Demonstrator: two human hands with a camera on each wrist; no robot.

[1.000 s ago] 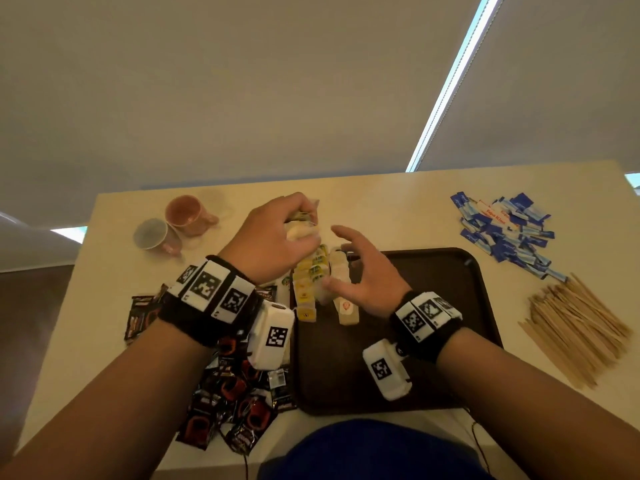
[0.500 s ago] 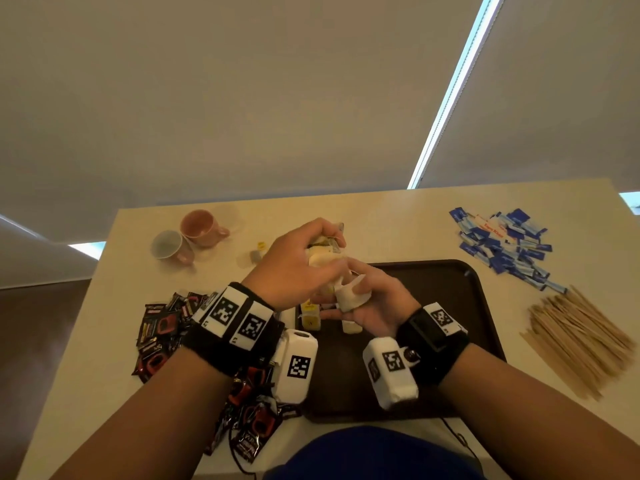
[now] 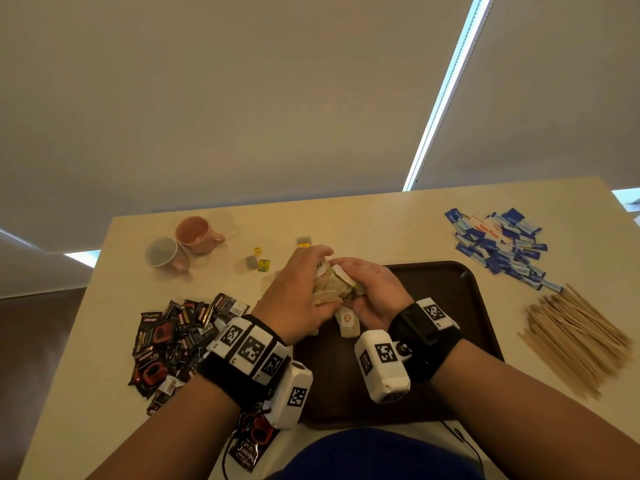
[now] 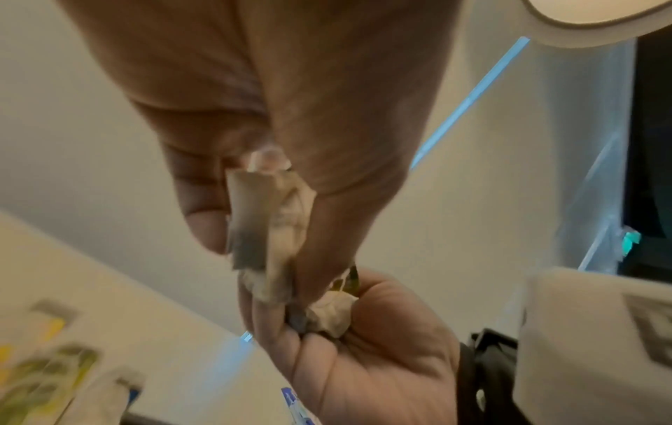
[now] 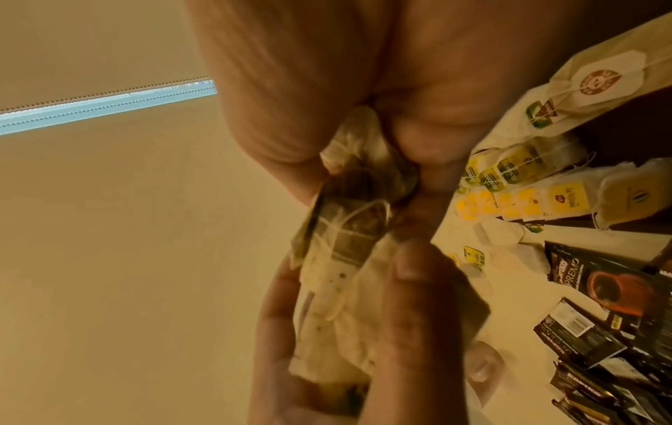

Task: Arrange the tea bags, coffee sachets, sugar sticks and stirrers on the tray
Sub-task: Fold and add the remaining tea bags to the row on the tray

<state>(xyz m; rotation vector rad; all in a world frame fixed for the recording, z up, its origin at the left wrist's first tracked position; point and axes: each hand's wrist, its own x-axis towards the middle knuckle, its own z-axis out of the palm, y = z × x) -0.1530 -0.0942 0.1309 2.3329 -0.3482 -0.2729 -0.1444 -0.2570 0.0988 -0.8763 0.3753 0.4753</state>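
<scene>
Both hands meet over the far left part of the dark brown tray (image 3: 446,306), and together they hold a bunch of tea bags (image 3: 334,287). The left hand (image 3: 298,296) has its fingers curled round the bunch from the left side. The right hand (image 3: 375,292) cups the bunch from the right, with its fingers and thumb bent round the soft paper bags. In the right wrist view, strings are wrapped round the tea bags (image 5: 338,230) in the grip.

One more tea bag with a red mark (image 3: 347,322) lies on the tray just under the hands. A few small yellow tea tags (image 3: 260,261) lie on the surface beyond the tray's far left corner.

The black coffee sachets (image 3: 173,337) sit in a pile left of the tray. The blue sugar sticks (image 3: 498,244) are heaped past the tray's far right corner. The wooden stirrers (image 3: 578,337) lie right of the tray. Two pink cups (image 3: 183,247) stand far left of the tray.
</scene>
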